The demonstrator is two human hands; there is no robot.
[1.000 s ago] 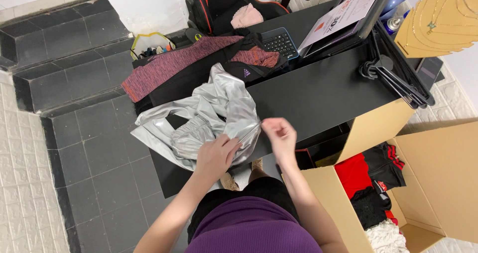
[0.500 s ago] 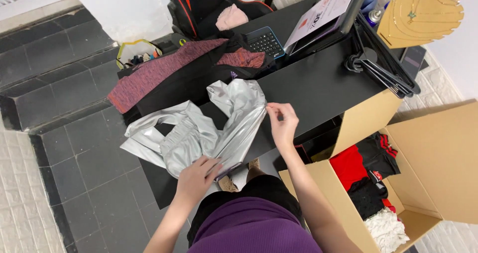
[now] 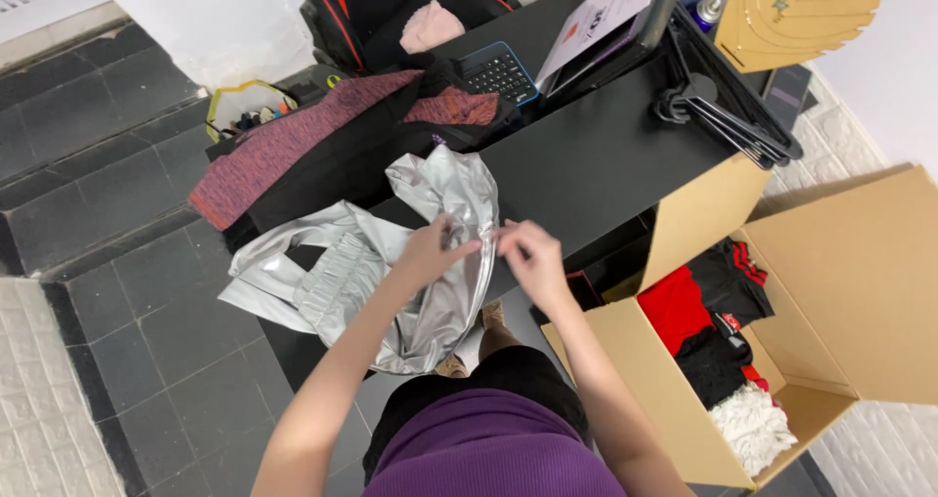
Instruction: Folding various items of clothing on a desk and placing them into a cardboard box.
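Head view, looking down. A crumpled silver garment (image 3: 391, 262) is being handled at the near edge of a black desk (image 3: 606, 155), part of it hanging over that edge toward the dark tiled floor (image 3: 147, 292). The left hand (image 3: 430, 251) is being pressed onto the garment's upper fold, fingers curled into the fabric. The right hand (image 3: 525, 255) is being held just beside the left, its fingertips pinching the garment's right edge; both hands are thus being kept close together and closed on the same cloth. Behind the garment, a maroon knitted garment (image 3: 283, 145) is lying over dark clothing, with a black keyboard (image 3: 495, 70) further back. Black hangers (image 3: 728, 121) are lying at the desk's right end. To the right of the person, an open cardboard box (image 3: 860, 292) is standing on the floor, holding red, black and white clothes (image 3: 718, 331)
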